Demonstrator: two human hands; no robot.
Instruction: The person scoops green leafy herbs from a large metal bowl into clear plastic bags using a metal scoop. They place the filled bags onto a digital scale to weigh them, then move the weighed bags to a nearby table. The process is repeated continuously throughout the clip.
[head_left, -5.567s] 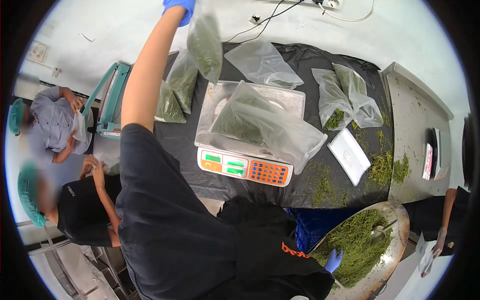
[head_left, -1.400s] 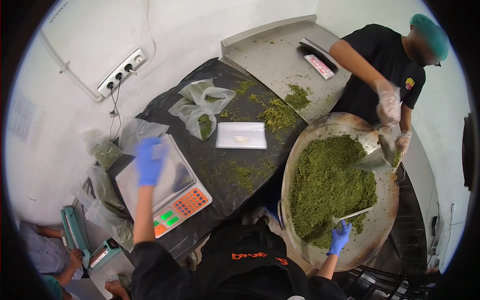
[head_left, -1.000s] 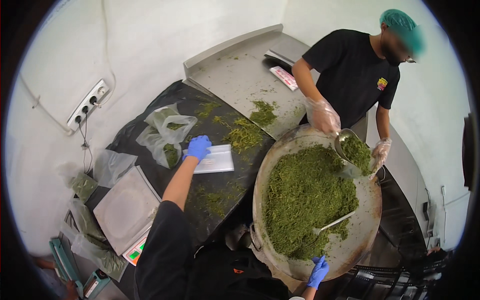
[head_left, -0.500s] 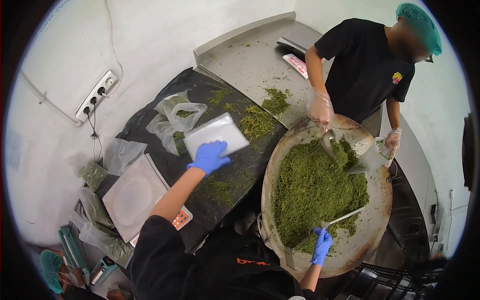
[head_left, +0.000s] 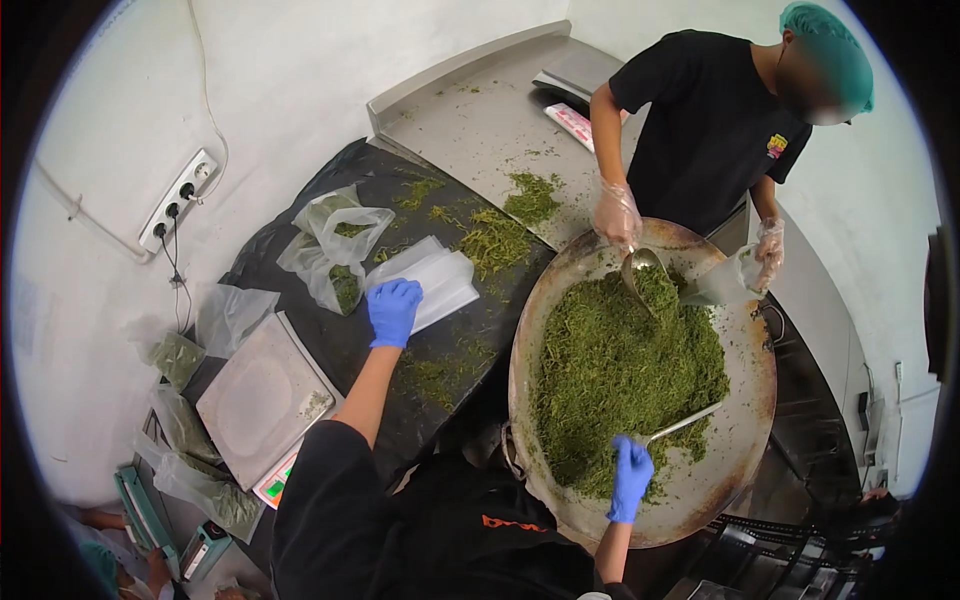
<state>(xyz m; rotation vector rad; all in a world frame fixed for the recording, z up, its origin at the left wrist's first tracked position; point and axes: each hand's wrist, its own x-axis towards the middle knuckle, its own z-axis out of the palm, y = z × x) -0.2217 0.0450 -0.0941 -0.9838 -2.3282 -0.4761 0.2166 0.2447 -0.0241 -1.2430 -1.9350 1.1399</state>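
Observation:
My left hand point(head_left: 394, 312), in a blue glove, is closed on the left edge of some flat clear plastic bags point(head_left: 447, 290). The top layer there looks lifted and rumpled. These bags lie on the black-covered table. My right hand point(head_left: 629, 480), also blue-gloved, is closed at the near end of a thin silver metal utensil point(head_left: 685, 422). It is over the near part of a heap of green shredded leaf point(head_left: 625, 365) in a wide, shallow metal pan point(head_left: 735, 480). The utensil's far end points up and right; its shape at my fingers is hidden.
Across the pan a co-worker in clear gloves holds a metal scoop point(head_left: 642, 275) and a plastic bag point(head_left: 727, 280). Opened bags with green leaf point(head_left: 335, 245) lie beyond my left hand. A scale point(head_left: 262, 398) and filled bags point(head_left: 215, 492) are at left. Loose shreds point(head_left: 495, 240) litter the black cover point(head_left: 440, 345).
My left hand has drawn back to the left edge of the plastic bags, and its fingers have curled in. The co-worker's scoop has turned. My right hand stays by the metal utensil.

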